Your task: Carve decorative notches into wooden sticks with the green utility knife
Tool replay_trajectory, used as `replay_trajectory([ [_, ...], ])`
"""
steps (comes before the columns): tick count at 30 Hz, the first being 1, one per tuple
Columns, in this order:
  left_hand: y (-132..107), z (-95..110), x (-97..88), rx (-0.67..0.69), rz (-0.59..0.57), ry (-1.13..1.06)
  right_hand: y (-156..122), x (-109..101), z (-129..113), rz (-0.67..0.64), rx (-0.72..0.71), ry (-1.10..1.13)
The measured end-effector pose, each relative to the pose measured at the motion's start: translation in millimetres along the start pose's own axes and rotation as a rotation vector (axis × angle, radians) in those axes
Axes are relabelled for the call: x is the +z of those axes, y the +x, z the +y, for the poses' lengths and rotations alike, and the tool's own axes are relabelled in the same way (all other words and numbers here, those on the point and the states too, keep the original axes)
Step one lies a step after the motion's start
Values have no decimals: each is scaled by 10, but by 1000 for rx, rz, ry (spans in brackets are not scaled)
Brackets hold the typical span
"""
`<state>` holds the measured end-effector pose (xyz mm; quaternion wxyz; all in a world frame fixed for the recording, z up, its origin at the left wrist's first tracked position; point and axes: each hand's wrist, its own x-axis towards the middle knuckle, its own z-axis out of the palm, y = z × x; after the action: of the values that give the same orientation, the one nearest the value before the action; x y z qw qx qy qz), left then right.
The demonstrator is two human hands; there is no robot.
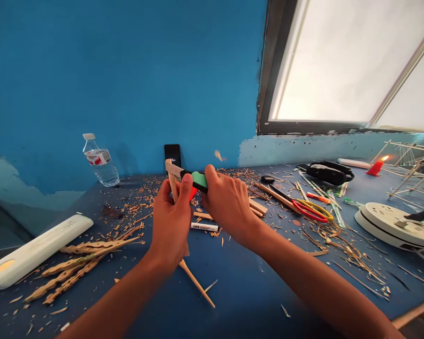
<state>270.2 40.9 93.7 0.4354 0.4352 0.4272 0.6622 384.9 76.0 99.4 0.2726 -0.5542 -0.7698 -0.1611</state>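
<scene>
My left hand (171, 221) is closed around a slim wooden stick (173, 183) that stands nearly upright, its top end showing above the fingers. In my right hand (229, 197) is a utility knife (199, 180) with a green and black handle. Its blade lies against the upper part of the stick, and my left thumb is beside the knife. A wood chip (218, 154) hangs in the air to the right of the blade. Below the hands, a white marker (205, 227) and a tapered wooden stick (197, 283) lie on the blue table (247, 292).
Carved sticks (81, 263) and a white lamp bar (38, 249) lie left, near a water bottle (102, 162). A phone (172, 155) leans on the wall. Rightward are scissors (313, 211), a power strip (395, 226), a lit red candle (375, 167) and a stick frame (410, 165). Shavings cover much of the table.
</scene>
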Motion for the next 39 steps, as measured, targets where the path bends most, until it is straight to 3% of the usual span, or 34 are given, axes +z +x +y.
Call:
replay_trajectory([
  [8,0,259,-103,-36,-231,12,68,-169,206,53,-142,56],
  [17,-15,282,-168,28,-166,131,81,-202,269,59,-207,59],
  [24,33,262,-106,-9,-166,219,46,-168,204,107,-123,-52],
  [33,70,-79,-45,-90,-33,233,68,-12,177,15,-11,-97],
  [39,110,-104,-93,-131,-62,222,54,17,154,-32,22,-87],
])
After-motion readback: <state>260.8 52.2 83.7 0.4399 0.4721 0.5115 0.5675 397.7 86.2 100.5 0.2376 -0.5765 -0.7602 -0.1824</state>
